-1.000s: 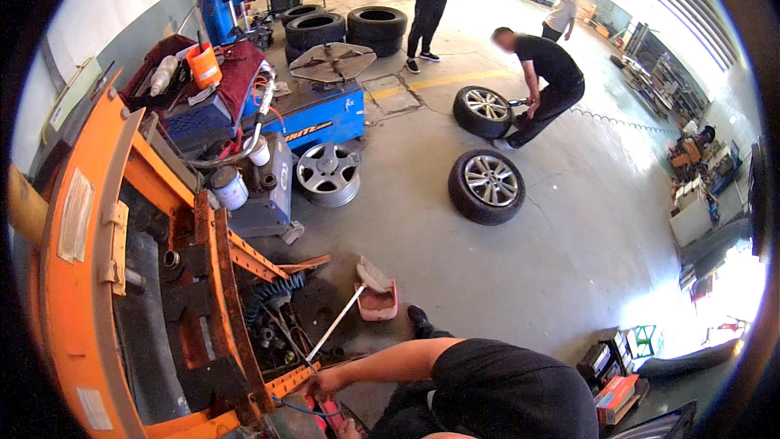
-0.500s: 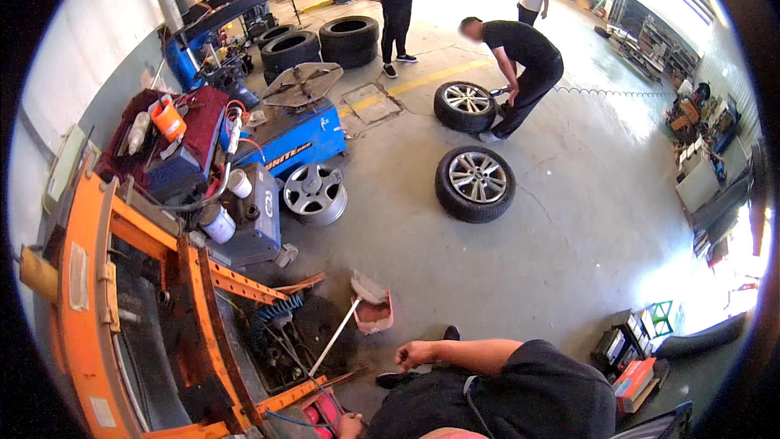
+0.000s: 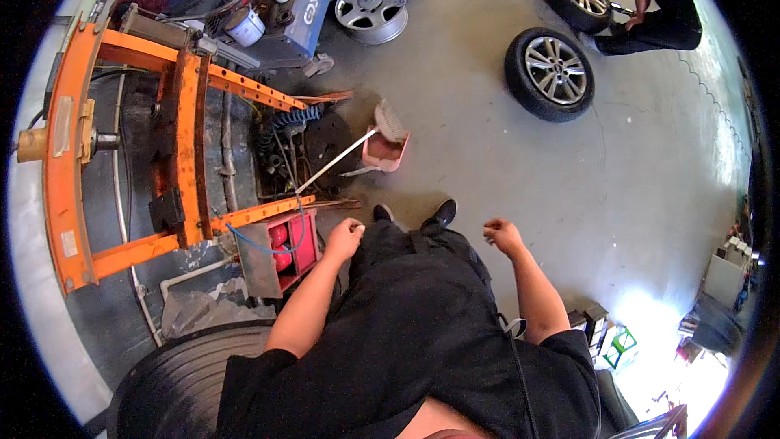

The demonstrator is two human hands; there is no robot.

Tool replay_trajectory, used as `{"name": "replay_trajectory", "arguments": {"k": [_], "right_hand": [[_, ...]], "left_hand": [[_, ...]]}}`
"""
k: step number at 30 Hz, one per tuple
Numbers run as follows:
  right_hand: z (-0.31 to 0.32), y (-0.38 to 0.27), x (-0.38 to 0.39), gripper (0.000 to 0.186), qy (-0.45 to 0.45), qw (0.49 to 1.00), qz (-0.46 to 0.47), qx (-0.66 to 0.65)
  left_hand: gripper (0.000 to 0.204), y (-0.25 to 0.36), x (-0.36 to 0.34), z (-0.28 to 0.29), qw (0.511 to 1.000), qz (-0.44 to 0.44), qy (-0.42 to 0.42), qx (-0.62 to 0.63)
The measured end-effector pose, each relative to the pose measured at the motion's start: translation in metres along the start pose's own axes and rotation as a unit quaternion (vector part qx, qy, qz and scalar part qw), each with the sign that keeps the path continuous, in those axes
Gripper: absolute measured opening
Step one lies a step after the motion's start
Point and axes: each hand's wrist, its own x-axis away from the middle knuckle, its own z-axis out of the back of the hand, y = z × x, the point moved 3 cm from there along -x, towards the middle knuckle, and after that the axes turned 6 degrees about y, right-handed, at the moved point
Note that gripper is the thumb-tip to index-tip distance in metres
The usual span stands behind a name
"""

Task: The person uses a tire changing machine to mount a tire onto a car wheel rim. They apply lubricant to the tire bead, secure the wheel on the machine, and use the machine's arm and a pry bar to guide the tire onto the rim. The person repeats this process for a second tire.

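Observation:
My left hand (image 3: 345,237) hangs in front of my left hip with its fingers curled closed. Whether anything small is inside cannot be made out. Beside it on the floor is an open red metal box (image 3: 302,245) with round red parts in it, near a thin blue hose (image 3: 252,244). My right hand (image 3: 504,236) hovers over the floor to the right of my legs, fingers loosely bent and apart, holding nothing. Ahead of my feet lies a pink dustpan (image 3: 390,154) with a broom (image 3: 337,164) leaning across it.
An orange steel press frame (image 3: 192,146) fills the left. Past it are a grey-blue machine (image 3: 296,20) with white tubs and a bare wheel rim (image 3: 371,12). Two tyred wheels lie ahead right, the nearer wheel (image 3: 550,73) beside a bent-over person (image 3: 662,8) using a tool.
My view has tilted down and turned left. My left hand has come up from beside the red box, and my right arm has swung out to the right from across my front.

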Motion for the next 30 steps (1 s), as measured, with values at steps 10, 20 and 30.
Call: {"name": "replay_trajectory", "arguments": {"k": [10, 20, 30], "right_hand": [[0.041, 0.100, 0.018, 0.024, 0.092, 0.985, -0.147, 0.004], [0.016, 0.044, -0.008, 0.033, 0.052, 0.979, -0.108, 0.163], [-0.078, -0.158, -0.062, 0.034, 0.099, 0.959, -0.014, 0.264]], "left_hand": [[0.041, -0.089, -0.033, -0.037, 0.993, -0.053, 0.001, -0.108], [0.037, -0.073, -0.093, -0.024, 0.995, 0.001, -0.024, -0.099], [0.040, -0.100, -0.196, 0.030, 0.996, 0.024, -0.081, -0.027]]}}
